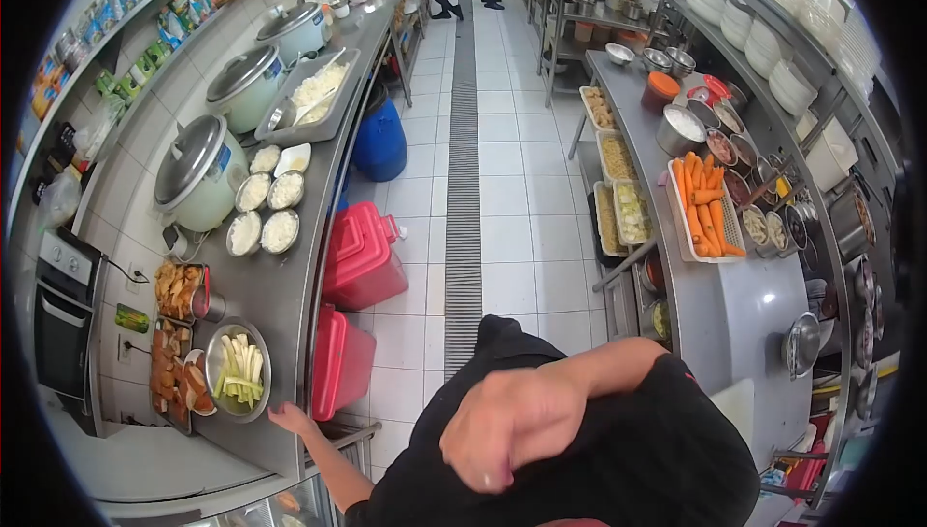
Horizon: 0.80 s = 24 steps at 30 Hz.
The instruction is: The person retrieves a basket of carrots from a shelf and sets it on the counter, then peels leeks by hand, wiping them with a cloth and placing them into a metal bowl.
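My left hand [292,419] is at the edge of the left steel counter, beside a metal bowl [263,336] of pale green cut vegetable sticks. Its fingers reach toward the bowl's rim and hold nothing that I can see. In front of my dark shirt, my right hand [517,426] is raised close to the camera, its fingers curled in. No object shows in it. Left of the bowl stand trays of browned food, one tray [181,290] at the back and another [169,372] in front.
Rice cookers [203,174], bowls of rice [280,230] and a rice tray [338,58] line the left counter. Red bins [362,256] and a blue barrel [379,141] stand below. On the right are a carrot basket [681,223] and metal pots. Two people stand far down the aisle.
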Tool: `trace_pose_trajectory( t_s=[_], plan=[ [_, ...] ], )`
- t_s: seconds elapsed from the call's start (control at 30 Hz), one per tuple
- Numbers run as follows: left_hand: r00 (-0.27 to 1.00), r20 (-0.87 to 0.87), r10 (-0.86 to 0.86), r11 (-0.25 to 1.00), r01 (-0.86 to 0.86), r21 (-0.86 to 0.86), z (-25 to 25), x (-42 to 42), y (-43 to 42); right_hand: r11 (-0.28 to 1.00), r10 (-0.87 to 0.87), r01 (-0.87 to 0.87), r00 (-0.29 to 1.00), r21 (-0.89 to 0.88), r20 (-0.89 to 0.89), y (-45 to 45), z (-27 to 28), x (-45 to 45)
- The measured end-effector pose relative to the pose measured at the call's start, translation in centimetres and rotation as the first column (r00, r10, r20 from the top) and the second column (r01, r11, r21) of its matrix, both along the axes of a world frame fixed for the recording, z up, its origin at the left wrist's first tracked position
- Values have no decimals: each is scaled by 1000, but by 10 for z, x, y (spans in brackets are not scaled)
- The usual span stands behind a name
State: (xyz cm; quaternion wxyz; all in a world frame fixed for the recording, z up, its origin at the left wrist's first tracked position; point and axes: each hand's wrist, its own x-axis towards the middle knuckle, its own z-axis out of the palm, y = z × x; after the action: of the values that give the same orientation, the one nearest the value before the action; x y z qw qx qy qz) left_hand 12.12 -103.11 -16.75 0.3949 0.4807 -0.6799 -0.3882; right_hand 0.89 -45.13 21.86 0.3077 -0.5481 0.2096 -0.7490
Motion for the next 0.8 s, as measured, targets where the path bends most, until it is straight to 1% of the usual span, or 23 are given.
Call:
trace_pose_trajectory(
  t_s=[0.03,0.07,0.1,0.13,0.17,0.2,0.23,0.27,0.3,0.33,0.37,0.4,0.43,0.47,0.5,0.53,0.57,0.6,0.63,0.7,0.73,0.8],
  plan=[
    [992,-31,125,991,-126,-46,4,-5,-14,998,-13,-2,974,-67,-225,-14,4,0],
    [991,-45,124,991,-126,-43,4,-10,-32,998,-14,-2,971,-66,-239,-26,18,1],
    [982,-50,185,979,-179,98,1,-12,-45,982,-189,179,961,-66,-203,-35,40,5],
    [970,-31,241,946,-228,233,-4,-7,-53,932,-362,358,919,-56,-153,-41,60,12],
    [972,-16,234,947,-224,232,2,-5,-54,962,-243,241,970,130,-1,-37,76,18],
    [968,-48,246,907,-212,365,14,-9,-50,959,-252,248,968,136,12,-47,77,30],
    [961,-82,265,848,-192,493,26,-14,-43,949,-311,314,944,-12,113,-62,75,45],
    [962,-76,262,846,-191,498,25,-13,-46,910,-349,385,912,-152,217,-73,76,54],
    [971,-120,208,855,-121,504,23,-11,-50,974,-213,219,973,-65,89,-55,91,33],
    [974,-166,153,861,-48,507,16,-11,-59,973,-216,222,972,-58,88,-60,90,34],
    [975,-166,150,857,-45,513,11,-10,-67,997,-81,81,993,3,89,-67,89,33],
    [964,-232,134,840,13,542,9,-11,-71,996,55,-61,993,64,101,-73,87,33],
    [948,-295,119,821,73,566,6,-11,-72,996,47,-55,993,71,104,-80,85,31],
    [952,-285,112,818,75,570,2,-9,-73,1000,8,-8,1000,-8,-4,-87,84,29],
    [915,-382,130,802,129,583,0,-3,-76,995,-37,27,994,-92,-106,-94,82,29],
    [864,-479,154,785,187,590,5,-2,-72,996,-40,31,994,-86,-100,-101,82,29],
    [867,-475,154,781,187,596,8,-4,-70,982,-57,50,998,-181,-33,-106,83,30],
    [850,-489,199,764,178,620,15,-5,-66,959,-66,73,997,-274,35,-109,84,31],
    [830,-502,244,749,168,641,19,-4,-65,960,-65,72,997,-270,36,-112,81,37],
    [834,-502,227,754,176,633,18,-4,-67,977,-215,214,977,-11,-19,-118,80,47],
    [841,-500,208,762,181,621,21,-5,-66,977,-215,215,976,-8,-19,-116,81,46],
    [847,-497,190,753,200,627,29,-7,-70,995,-92,90,993,-37,-77,-112,91,40]
  ],
)
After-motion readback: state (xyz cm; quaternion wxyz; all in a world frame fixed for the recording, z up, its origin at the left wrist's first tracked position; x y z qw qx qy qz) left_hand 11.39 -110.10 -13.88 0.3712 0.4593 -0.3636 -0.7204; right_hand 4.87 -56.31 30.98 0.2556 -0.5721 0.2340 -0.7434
